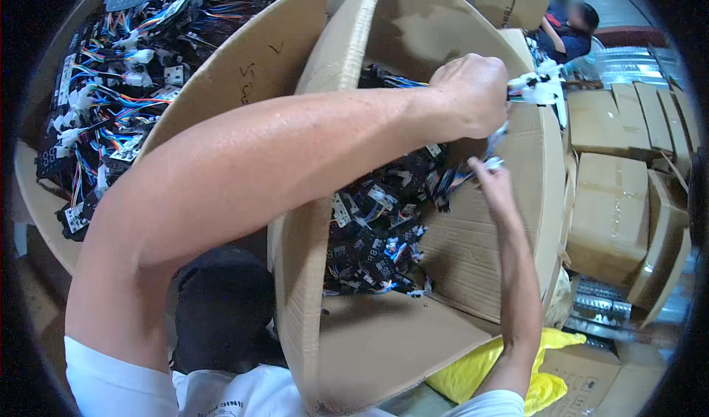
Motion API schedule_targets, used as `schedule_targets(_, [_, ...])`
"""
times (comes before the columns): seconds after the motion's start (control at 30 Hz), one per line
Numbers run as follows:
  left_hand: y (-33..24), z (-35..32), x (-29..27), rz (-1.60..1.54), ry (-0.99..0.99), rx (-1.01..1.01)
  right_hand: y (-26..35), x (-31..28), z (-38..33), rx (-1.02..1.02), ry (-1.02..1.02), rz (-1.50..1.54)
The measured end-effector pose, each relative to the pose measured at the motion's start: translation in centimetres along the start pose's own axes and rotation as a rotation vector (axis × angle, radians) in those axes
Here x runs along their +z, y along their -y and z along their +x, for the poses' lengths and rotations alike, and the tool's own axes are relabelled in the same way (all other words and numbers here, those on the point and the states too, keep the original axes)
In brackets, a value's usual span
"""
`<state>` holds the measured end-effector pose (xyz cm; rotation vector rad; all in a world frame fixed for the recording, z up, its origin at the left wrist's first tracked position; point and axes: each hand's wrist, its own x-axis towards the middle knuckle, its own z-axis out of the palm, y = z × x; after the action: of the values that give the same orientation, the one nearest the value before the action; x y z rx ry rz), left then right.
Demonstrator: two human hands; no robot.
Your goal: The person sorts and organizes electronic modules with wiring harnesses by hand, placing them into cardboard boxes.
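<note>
My left hand [473, 96] reaches across the open cardboard box [458, 269], closed round a wire bundle. White plastic connectors [543, 85] stick out past its knuckles on the right. Just below it, my right hand [496, 184] is closed in a pinch on the lower part of the wires, next to a white connector end [493, 164]. Dark parts with thin wires [443, 184] hang beside the right fingers. Inside the box lies a heap of black display modules [377, 247] with coloured wires and small circuit boards. My left forearm hides part of the heap.
A second large box [221, 85] on the left holds more wired black display modules [111, 114]. A yellow plastic bag [469, 376] lies by my right forearm. Cardboard cartons [609, 203] stand at the right. Another person [569, 33] is at the upper right.
</note>
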<state>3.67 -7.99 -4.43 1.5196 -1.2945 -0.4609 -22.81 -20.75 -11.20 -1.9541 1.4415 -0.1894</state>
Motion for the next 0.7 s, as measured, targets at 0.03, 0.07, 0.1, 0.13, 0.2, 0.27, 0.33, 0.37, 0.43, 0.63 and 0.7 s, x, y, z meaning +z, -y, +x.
schedule_targets(0.03, [-0.2, 0.2, 0.1, -0.016, 0.002, 0.015, 2.6, -2.1, -1.3, -0.110, -0.032, 0.008])
schedule_targets(0.07, [0.3, 0.2, -0.1, -0.067, 0.073, 0.022, 5.8, -2.7, -2.7, -0.116, -0.049, 0.172])
schedule_targets(0.1, [0.5, 0.3, 0.0, -0.127, 0.149, 0.031, 8.8, -3.1, -4.2, -0.114, -0.073, 0.332])
schedule_targets(0.13, [0.3, 0.3, 0.1, -0.144, 0.188, 0.061, 11.2, -3.3, -5.2, -0.197, -0.038, 0.405])
schedule_targets(0.2, [-0.1, 0.1, 0.3, -0.225, 0.230, 0.129, 14.3, -3.5, -5.7, -0.279, -0.011, 0.484])
schedule_targets(0.27, [-0.8, 0.4, 0.4, -0.315, 0.317, 0.222, 15.4, -4.1, -5.8, -0.421, 0.017, 0.542])
schedule_targets(0.33, [0.0, 0.5, 0.1, -0.274, 0.322, 0.279, 14.7, -3.8, -4.6, -0.473, 0.090, 0.558])
schedule_targets(0.37, [0.5, 0.6, 0.4, -0.289, 0.326, 0.341, 13.9, -3.7, -4.0, -0.515, 0.156, 0.562])
schedule_targets(0.43, [1.5, 0.5, 0.9, -0.160, 0.293, 0.357, 12.0, -3.4, -2.4, -0.528, 0.194, 0.538])
schedule_targets(0.63, [2.3, 0.9, -0.3, 0.030, -0.071, 0.139, -0.6, 7.4, 0.3, -0.363, 0.411, -0.113])
schedule_targets(0.7, [-0.6, 1.9, 1.5, -0.055, -0.117, 0.225, -12.3, 9.6, 0.3, -0.258, 0.415, -0.678])
